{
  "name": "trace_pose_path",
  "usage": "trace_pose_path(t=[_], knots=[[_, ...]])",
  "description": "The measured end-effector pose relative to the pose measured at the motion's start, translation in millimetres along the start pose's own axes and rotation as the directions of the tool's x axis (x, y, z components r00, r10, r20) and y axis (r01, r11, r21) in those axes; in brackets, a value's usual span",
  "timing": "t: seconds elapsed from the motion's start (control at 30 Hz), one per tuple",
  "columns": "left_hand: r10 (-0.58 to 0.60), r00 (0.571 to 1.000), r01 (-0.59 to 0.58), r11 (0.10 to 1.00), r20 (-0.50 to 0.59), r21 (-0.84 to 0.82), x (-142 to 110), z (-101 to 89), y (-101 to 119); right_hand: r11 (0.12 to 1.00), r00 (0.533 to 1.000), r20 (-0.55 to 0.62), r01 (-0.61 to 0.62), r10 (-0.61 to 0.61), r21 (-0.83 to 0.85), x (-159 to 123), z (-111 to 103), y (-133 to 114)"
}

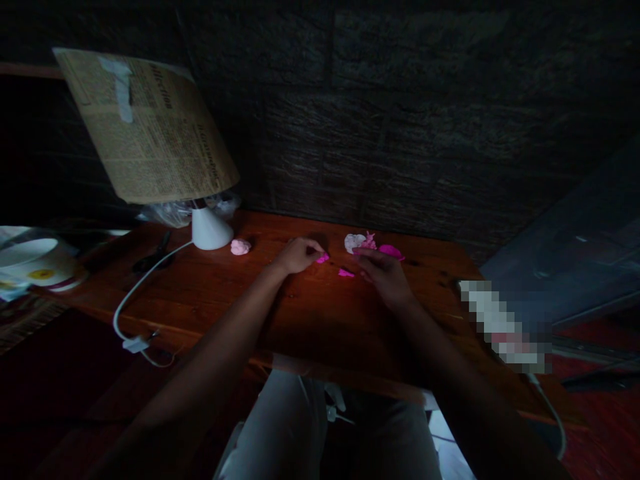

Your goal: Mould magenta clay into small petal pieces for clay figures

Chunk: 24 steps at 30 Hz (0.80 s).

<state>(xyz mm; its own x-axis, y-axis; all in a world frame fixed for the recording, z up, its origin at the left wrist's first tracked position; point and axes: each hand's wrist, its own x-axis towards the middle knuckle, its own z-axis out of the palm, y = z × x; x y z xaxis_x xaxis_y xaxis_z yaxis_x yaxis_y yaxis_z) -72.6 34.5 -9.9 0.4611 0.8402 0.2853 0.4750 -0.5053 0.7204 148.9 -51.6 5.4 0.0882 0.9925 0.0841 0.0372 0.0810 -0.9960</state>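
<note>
My left hand [299, 256] is over the wooden table, thumb and fingertips pinched on a small piece of bright pink clay [323, 258]. To its right, my right hand [384, 272] is closed in a pinch, with a bit of pink clay [356, 251] showing at its fingertips. Between the hands a loose pink scrap [345, 273] lies on the wood. Just beyond my right hand are a whitish flat lump [354, 243], a crinkled pink piece [370, 241] and a smooth magenta piece [391, 251], partly hidden by the hand.
A pale pink lump [241, 247] sits beside the white lamp base [210, 230], under a newsprint shade [150, 127]. Scissors-like dark handles [155, 257] lie left of it, near a white cup [35, 262]. A blurred-out device [505, 327] with a cable lies right. A dark wall stands behind.
</note>
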Motion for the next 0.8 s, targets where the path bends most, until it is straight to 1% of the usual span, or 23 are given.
trace_pose_path(t=[0.1, 0.17, 0.23, 0.33, 0.43, 0.63, 0.7, 0.8], knots=[[-0.035, 0.999, 0.034, 0.997, -0.027, -0.066, 0.8, 3.9, -5.1, 1.000, 1.000, 0.016, -0.009, 0.009, 0.015, -1.4, 0.7, -1.0], [-0.080, 0.996, 0.071, 0.981, -0.046, -0.179, 1.8, 8.6, -8.2, 1.000, 0.999, 0.042, -0.009, 0.007, 0.030, -2.5, 1.6, -1.8], [-0.159, 0.984, 0.130, 0.944, -0.075, -0.303, 2.6, 13.1, -9.8, 0.999, 0.998, 0.063, -0.014, 0.012, 0.044, -3.6, 2.7, -3.2], [-0.216, 0.976, 0.188, 0.912, -0.037, -0.364, 2.8, 16.4, -8.1, 0.998, 0.998, 0.061, -0.023, 0.020, 0.050, -4.5, 3.8, -5.7], [-0.205, 0.979, 0.190, 0.906, 0.000, -0.378, 2.3, 16.0, -2.4, 0.999, 0.999, 0.051, -0.005, 0.003, 0.033, -4.7, 3.4, -7.4], [-0.131, 0.991, 0.133, 0.881, 0.037, -0.455, 1.3, 14.4, 5.4, 0.999, 0.997, 0.075, -0.006, 0.002, 0.053, -5.5, 4.4, -8.8], [-0.138, 0.989, 0.145, 0.868, 0.049, -0.474, 1.2, 14.2, 6.2, 0.998, 0.996, 0.088, 0.001, -0.006, 0.056, -5.7, 5.2, -9.1], [-0.186, 0.981, 0.188, 0.861, 0.052, -0.472, 1.6, 14.5, 8.1, 0.999, 0.991, 0.127, 0.026, -0.031, 0.039, -5.6, 5.6, -8.9]])
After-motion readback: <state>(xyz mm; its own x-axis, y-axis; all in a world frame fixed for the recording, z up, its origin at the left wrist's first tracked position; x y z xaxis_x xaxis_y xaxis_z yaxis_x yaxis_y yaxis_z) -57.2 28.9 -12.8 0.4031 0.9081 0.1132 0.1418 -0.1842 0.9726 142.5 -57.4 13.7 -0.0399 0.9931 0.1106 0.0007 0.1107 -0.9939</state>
